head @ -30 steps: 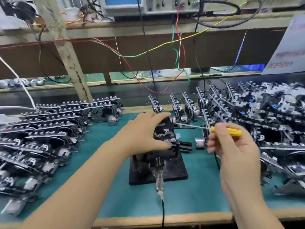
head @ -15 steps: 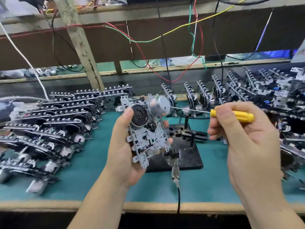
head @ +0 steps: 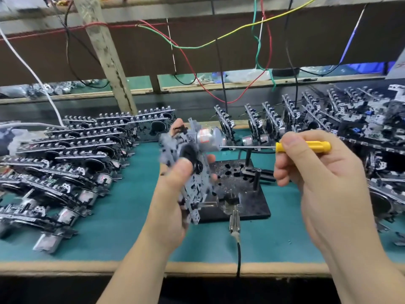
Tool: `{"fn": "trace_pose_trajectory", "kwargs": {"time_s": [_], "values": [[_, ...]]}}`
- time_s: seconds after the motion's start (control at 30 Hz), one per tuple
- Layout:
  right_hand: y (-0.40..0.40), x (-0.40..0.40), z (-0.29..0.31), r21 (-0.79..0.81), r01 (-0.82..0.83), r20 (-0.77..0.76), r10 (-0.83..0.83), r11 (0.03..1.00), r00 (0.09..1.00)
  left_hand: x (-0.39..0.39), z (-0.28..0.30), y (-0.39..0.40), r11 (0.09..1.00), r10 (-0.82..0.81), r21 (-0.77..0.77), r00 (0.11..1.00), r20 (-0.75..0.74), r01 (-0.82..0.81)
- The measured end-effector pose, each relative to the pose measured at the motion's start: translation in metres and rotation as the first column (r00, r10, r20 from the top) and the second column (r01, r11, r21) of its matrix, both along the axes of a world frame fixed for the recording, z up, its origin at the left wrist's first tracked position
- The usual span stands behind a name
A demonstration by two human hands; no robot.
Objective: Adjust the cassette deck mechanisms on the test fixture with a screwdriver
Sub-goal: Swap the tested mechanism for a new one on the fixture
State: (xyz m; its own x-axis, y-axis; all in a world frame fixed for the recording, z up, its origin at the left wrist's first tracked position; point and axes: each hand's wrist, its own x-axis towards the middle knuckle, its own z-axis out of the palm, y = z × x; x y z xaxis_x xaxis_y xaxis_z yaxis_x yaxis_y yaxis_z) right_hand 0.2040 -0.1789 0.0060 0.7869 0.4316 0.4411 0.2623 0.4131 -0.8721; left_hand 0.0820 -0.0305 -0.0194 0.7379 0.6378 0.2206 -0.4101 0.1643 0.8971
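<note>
We are working over a green worktop (head: pixel 122 242) crowded on both sides: rows of finished or waiting mechanisms (head: pixel 72 163) are lying to the outside of our left hand (head: pixel 173 200), and a taller heap (head: pixel 361 128) is stacking up beyond and outside our right hand (head: pixel 324 185). A careless swing of either elbow could be knocking these over or snagging the loose wires (head: pixel 197 46) hanging above.

The black test fixture (head: pixel 238 189) is sitting between our two hands, just below them, with nothing mounted on it. Its upright pins are standing bare, and we judge that lowering the mechanism crookedly onto them could be bending a plate or missing the seat.

We are holding one cassette mechanism (head: pixel 192 163) up in the air, left thumb pressing on its face and the fingers (head: pixel 177 126) curling round the far edge. It is blurred, so it is likely moving; a loose hold there could be letting it slip onto the fixture.

Our right fingers (head: pixel 291 141) are pinching the yellow screwdriver (head: pixel 306 147), its thin blade pointing toward the small motor on the mechanism and almost touching it. While the part is moving, the tip could be skating off its target and scratching the motor or jabbing our left fingers.
</note>
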Motion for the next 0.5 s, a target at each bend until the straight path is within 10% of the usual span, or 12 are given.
{"fn": "trace_pose_trajectory", "kwargs": {"time_s": [0.17, 0.5], "values": [[0.002, 0.004, 0.003, -0.018, -0.006, -0.113, 0.004, 1.000, 0.994, -0.003, -0.015, 0.001, 0.918, 0.105, 0.386, 0.994, -0.023, -0.088], [0.006, -0.003, 0.000, -0.009, 0.001, -0.224, -0.003, 1.000, 0.975, -0.003, -0.015, -0.004, 0.918, 0.106, 0.380, 0.994, 0.033, -0.110]]}}
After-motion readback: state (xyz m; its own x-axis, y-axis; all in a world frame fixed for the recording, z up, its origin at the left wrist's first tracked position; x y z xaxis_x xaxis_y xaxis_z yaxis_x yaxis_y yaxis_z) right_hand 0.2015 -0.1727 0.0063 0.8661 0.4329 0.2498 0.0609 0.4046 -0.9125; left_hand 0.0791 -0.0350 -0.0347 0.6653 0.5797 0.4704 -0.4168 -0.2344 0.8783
